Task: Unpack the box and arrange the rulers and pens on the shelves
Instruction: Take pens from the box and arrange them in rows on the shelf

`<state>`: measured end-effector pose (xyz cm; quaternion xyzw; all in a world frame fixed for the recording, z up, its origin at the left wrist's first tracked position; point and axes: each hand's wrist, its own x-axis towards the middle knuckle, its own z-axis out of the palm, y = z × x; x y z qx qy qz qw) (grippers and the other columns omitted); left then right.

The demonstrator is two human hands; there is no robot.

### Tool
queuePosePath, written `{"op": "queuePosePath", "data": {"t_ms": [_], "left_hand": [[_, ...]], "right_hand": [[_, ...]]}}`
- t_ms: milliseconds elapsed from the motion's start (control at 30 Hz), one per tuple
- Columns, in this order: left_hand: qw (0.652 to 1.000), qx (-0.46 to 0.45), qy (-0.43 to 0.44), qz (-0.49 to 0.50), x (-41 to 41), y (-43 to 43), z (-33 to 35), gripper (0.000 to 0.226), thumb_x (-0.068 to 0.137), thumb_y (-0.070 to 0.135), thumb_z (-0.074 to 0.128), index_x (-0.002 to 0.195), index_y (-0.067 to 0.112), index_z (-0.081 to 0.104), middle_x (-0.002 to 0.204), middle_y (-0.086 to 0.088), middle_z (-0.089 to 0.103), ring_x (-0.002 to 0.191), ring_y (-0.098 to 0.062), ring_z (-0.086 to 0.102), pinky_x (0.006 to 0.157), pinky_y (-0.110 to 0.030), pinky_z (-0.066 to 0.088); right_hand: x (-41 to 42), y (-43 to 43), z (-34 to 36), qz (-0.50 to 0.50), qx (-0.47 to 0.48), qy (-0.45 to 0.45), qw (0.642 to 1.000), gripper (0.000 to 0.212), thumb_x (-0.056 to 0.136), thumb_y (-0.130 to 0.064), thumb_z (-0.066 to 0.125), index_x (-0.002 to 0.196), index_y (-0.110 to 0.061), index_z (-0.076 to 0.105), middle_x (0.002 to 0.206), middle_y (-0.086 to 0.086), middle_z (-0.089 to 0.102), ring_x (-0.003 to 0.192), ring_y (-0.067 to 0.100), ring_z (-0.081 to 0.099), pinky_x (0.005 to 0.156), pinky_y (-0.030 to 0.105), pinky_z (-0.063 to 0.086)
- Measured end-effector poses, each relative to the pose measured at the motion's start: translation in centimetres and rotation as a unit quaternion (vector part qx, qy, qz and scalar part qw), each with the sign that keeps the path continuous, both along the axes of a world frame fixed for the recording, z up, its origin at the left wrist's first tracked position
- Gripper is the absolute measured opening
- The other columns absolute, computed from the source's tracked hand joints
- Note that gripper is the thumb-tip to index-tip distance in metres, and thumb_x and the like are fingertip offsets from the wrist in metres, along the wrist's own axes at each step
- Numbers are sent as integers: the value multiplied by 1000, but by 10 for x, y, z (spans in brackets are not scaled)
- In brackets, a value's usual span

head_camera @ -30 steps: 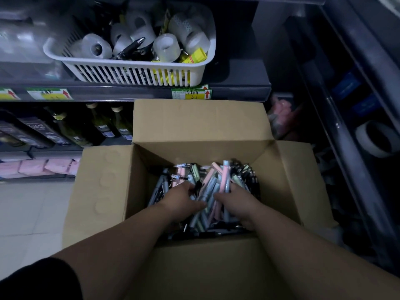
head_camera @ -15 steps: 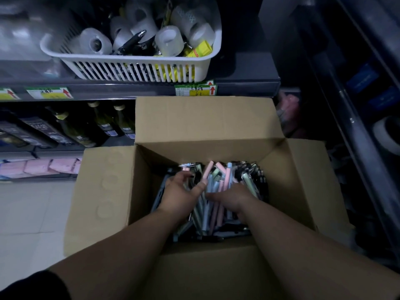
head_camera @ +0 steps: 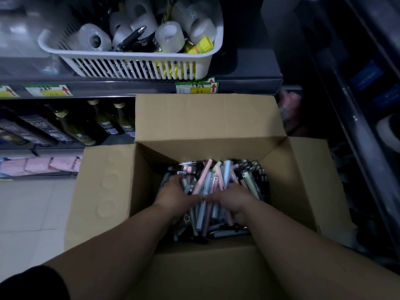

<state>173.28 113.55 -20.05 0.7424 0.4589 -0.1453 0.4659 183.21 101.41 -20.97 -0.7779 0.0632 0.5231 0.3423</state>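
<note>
From the head view, an open cardboard box [head_camera: 194, 126] fills the middle of the frame, its flaps spread out to the top, left and right. Inside it, at centre, lies a loose heap of pens [head_camera: 218, 182], pink, blue, green and black, mostly pointing away from the person. Both bare forearms reach in from the bottom edge. The left hand [head_camera: 176, 195] and right hand [head_camera: 232, 200] sit side by side on the heap, thumbs nearly touching, each with fingers curled down around a bunch of pens. Above the box, in the upper middle, a white basket [head_camera: 134, 66] of tape rolls [head_camera: 168, 36] stands on a dark shelf [head_camera: 249, 81]. Dark bottles [head_camera: 104, 120] stand on a lower shelf at the left.
</note>
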Motion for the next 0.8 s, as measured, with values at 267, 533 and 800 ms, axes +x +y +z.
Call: {"op": "queuePosePath", "data": {"t_ms": [267, 533, 800], "left_hand": [[998, -67, -2, -1, -1, 2, -8, 38, 74, 40, 77, 100, 16, 66, 97, -6, 71, 87, -20, 68, 79, -34, 57], [999, -6, -11, -33, 2, -6, 11, 36, 91, 47, 54, 110, 17, 59, 99, 1, 64, 93, -20, 61, 70, -23, 42], [991, 7, -127, -45, 8, -13, 50, 24, 92, 37, 56, 112, 23, 61, 102, 3, 66, 99, -16, 62, 79, -22, 43]], "right_hand": [[1, 0, 8, -11, 40, 22, 999, 62, 54, -23, 83, 110, -10, 59, 103, 15, 71, 90, 34, 71, 82, 56, 57], [-1, -5, 16, -35, 77, -60, 995, 34, 71, -9, 65, 105, -14, 62, 91, 14, 70, 84, 33, 70, 74, 49, 60], [-6, -19, 56, -126, 127, -93, 979, 24, 83, -13, 62, 106, -17, 61, 77, 6, 64, 66, 18, 61, 57, 27, 49]]}}
